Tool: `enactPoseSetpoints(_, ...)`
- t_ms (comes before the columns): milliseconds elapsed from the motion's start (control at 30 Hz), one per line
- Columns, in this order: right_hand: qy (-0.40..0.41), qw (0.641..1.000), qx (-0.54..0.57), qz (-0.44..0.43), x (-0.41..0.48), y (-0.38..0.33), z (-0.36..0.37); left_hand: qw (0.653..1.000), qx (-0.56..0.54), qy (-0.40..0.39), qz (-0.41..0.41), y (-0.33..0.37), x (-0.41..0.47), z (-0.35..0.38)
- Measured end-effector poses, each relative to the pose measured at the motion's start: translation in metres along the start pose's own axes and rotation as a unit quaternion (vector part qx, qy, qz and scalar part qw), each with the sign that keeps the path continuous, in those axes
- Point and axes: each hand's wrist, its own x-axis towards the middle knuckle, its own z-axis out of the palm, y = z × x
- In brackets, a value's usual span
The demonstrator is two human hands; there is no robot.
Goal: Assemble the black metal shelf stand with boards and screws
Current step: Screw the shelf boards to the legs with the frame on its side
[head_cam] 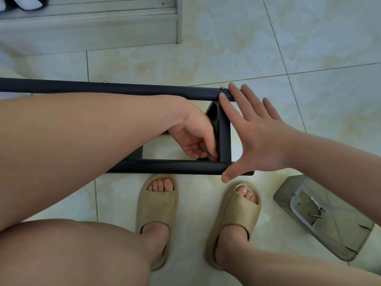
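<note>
Standing nearest, 2 tan foam slippers (156, 213); right, clear plastic tray (285, 193) of screws (316, 209). Beyond the toes, black metal tube frame (165, 89): right hand (257, 137) splayed flat across its end, left hand (191, 137) with fingers curled inside, grip indiscernible.

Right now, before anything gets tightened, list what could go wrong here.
1. The left hand has its fingers tucked into the corner where the crossbar meets the lower tube; if the frame shifts, they could get pinched.
2. The right hand only braces the tube ends with straight fingers, so the frame could slip toward the open-toed slippers just below it.
3. Small metal parts sit in the clear tray near the right foot; a kick might scatter them.
</note>
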Motion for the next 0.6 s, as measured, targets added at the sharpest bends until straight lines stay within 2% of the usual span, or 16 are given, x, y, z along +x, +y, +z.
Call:
enactPoseSetpoints(167, 0.001, 1.0, 0.001, 0.0, -0.0001, 0.0001, 0.0009, 0.999, 0.035, 0.015, 0.001, 0.0, -0.0023, 0.0001)
enactPoseSetpoints(600, -0.005, 1.0, -0.002, 0.004, 0.0003, -0.0012, -0.0005, 1.0, 0.027, 0.001, 0.007, 0.0006, 0.0006, 0.0024)
